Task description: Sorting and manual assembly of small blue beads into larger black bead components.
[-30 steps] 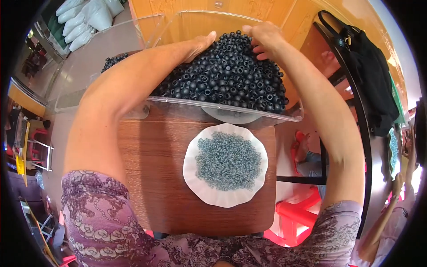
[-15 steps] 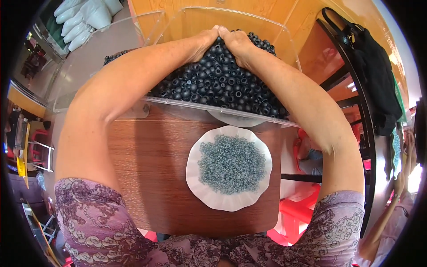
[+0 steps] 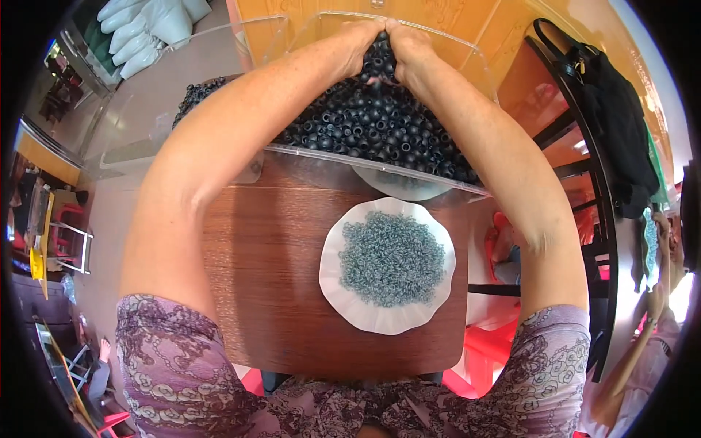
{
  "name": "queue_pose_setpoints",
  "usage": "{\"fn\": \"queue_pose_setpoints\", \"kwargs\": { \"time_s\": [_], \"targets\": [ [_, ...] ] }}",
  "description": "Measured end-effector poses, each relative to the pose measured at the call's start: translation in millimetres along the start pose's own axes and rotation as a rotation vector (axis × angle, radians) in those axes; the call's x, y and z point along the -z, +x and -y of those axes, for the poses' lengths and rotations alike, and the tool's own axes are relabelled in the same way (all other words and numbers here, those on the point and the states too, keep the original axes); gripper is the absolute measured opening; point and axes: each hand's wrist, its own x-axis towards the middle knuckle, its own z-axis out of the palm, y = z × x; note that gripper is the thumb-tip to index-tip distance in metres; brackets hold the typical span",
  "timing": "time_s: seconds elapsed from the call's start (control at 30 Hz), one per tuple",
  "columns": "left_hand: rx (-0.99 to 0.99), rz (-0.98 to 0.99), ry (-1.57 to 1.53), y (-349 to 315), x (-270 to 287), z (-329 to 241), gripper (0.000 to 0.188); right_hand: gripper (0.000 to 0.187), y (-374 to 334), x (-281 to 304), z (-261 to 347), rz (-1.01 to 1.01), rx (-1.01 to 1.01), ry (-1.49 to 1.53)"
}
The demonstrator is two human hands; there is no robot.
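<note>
My left hand [image 3: 365,42] and my right hand [image 3: 409,45] are cupped together at the far side of a clear plastic bin [image 3: 365,162]. Between them sits a handful of round black beads [image 3: 379,60] with holes in them. Under the hands, many more black beads [image 3: 372,128] cover the bin's bottom in a heap. Most of my fingers are hidden behind the palms and the beads. Nearer to me, a white plate [image 3: 332,276] with a wavy rim bears a pile of small see-through bluish-grey rings [image 3: 392,259].
The bin stands on the far part of a brown wooden table [image 3: 277,314]. A black bag [image 3: 613,124] hangs at the right, above a dark rack. Red stools [image 3: 488,350] stand under the table's right side. White sacks [image 3: 157,29] lie at the far left. Another person's arm [image 3: 635,350] shows at the right edge.
Both hands have risen and moved away from me, with black beads now showing between them. The whole view has shifted slightly, so the plate appears farther right.
</note>
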Motion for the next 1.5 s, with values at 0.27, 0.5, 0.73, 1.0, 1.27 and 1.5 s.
{"fn": "queue_pose_setpoints", "kwargs": {
  "time_s": [0.27, 0.5, 0.73, 1.0, 1.27, 1.5],
  "targets": [
    [-0.074, -0.134, -0.126, 1.4, 3.0, -13.2, 0.026, 0.035, -41.1, 2.9, 42.0, 0.009, -0.051, 0.035],
    [-0.193, -0.2, -0.18, 8.3, 2.6, -36.4, 0.024, 0.026, -36.3, 4.6, 64.5, 0.004, 0.073, 0.038],
    [-0.105, -0.297, -0.122, -26.1, -4.5, -12.7, 0.016, 0.023, -47.3, 8.2, 30.3, 0.116, -0.048, -0.051],
    [-0.041, -0.235, -0.191, -39.4, -0.1, 2.6, 0.014, 0.013, -76.7, -1.1, 23.1, 0.07, -0.057, 0.155],
    [0.159, -0.376, -0.127, 33.6, 9.5, 33.1, 0.029, 0.021, -58.7, -25.1, 0.0, 0.117, -0.119, 0.267],
    [-0.091, -0.114, -0.146, -3.2, 5.8, 18.8, 0.023, 0.028, -33.9, -1.7, 1.5, 0.223, -0.047, 0.169]
  ]
}}
